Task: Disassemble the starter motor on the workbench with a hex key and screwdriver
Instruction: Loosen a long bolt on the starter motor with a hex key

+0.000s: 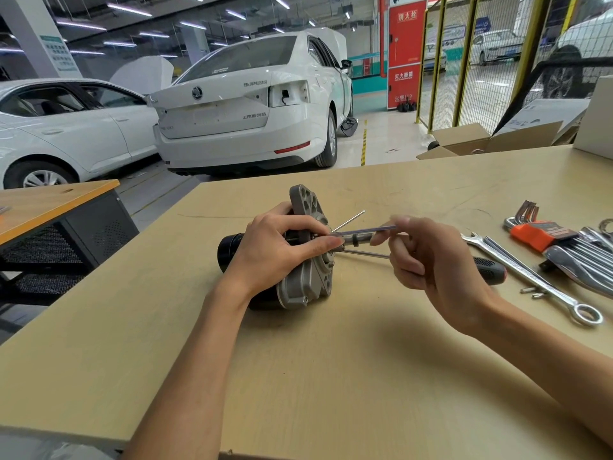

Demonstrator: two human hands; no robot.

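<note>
The starter motor (300, 287) lies on its side on the workbench (331, 376), its grey flanged end housing toward the right and its black body toward the left. My left hand (282, 244) grips it from above, fingers curled over the housing. My right hand (428, 257) pinches a thin metal rod (371, 230), blurred, that points into the housing beside the stubby shaft (356, 241). Another thin rod (350, 220) sticks out of the housing up to the right. A black-handled screwdriver (489, 265) lies behind my right hand, its shank reaching toward the motor.
A hex key set in an orange holder (530, 231), several wrenches (530, 277) and a few small screws (530, 291) lie at the right. An open cardboard box (464, 144) sits beyond the far edge. A second table (49, 200) stands to the left, white cars behind.
</note>
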